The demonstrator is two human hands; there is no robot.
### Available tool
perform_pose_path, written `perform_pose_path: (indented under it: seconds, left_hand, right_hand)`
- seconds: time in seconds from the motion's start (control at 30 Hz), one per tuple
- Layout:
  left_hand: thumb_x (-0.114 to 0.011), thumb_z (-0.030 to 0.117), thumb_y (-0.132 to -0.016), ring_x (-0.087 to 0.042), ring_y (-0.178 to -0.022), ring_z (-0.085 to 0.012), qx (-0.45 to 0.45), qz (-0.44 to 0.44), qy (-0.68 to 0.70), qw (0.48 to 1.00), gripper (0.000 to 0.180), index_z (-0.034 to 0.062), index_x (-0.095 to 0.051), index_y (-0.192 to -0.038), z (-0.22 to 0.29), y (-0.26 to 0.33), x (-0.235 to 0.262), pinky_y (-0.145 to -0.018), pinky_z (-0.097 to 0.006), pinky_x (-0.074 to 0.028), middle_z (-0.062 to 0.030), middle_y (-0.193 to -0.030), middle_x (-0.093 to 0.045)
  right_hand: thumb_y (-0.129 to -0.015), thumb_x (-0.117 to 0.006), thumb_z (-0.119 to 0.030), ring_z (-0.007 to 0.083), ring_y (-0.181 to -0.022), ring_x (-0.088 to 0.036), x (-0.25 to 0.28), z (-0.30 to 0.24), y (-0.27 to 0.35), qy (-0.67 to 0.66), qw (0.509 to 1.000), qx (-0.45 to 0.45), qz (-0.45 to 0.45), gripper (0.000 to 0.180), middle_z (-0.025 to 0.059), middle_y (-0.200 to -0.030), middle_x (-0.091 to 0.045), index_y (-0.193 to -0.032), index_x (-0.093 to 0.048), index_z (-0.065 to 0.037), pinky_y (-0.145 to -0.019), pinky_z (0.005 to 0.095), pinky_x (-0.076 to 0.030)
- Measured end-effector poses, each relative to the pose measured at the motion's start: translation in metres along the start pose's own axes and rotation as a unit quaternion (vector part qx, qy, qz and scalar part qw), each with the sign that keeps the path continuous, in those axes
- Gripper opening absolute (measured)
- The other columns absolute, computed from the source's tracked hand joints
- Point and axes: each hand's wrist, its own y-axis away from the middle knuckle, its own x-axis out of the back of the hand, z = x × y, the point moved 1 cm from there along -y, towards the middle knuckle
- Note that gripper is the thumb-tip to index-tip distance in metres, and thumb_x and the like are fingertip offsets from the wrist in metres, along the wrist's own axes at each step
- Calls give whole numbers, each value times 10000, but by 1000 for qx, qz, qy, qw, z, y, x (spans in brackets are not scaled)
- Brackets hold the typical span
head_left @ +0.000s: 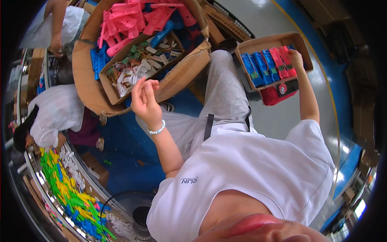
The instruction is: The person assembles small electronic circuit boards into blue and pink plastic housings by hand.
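My left hand (146, 103), with a beaded bracelet at the wrist, hovers at the near edge of a small inner carton (105, 82). Its fingers are loosely bent and apart, with nothing visible in them. Inside that carton lies a heap of small white parts with thin wires and green boards (139, 72). At the right, my right hand (296, 59) has its fingers closed at the end of a red plastic casing (286, 60), partly hiding it. This casing stands in a row with another red one (277, 62) and several blue casings (258, 66) in an open cardboard box (305, 48).
A large carton (85, 80) surrounds the inner one, with pink casings (129, 20) and blue ones (98, 60). A co-worker (56, 115) bends over a bench of coloured pieces (70, 185) at the left. Another person (54, 28) stands beyond. A fan (129, 213) stands at lower left.
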Motion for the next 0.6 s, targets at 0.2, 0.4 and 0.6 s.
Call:
perform_pose_path:
  seconds: [0.2,0.4,0.6]
  left_hand:
    - [-682,50,-882,-586,-676,-83,59,-106,-117,986,199,9,-666,-1076,-5,-96,11,-621,-243,-478,-47,-788,-660]
    - [-706,108,-808,-645,-911,-252,-85,-357,-349,862,407,33,-625,-1199,-96,-188,-35,-824,-361,-524,-113,-1012,-651]
    - [-705,173,-799,-493,-1185,-330,-254,-401,-534,700,467,219,-617,-1255,-172,-206,-97,-941,-428,-468,-104,-1270,-549]
  right_hand:
    - [-781,-759,-208,253,-799,-715,-18,34,-26,-49,997,-9,-65,251,158,-822,-721,-955,-729,-28,-726,360,-536]
    - [-762,-794,-279,293,-771,-698,-3,8,-21,36,992,-74,-100,263,158,-767,-699,-835,-720,-38,-710,396,-533]
    - [-817,-733,-204,264,-786,-695,27,-47,-18,-42,998,38,-41,260,148,-821,-709,-983,-686,-10,-722,370,-529]
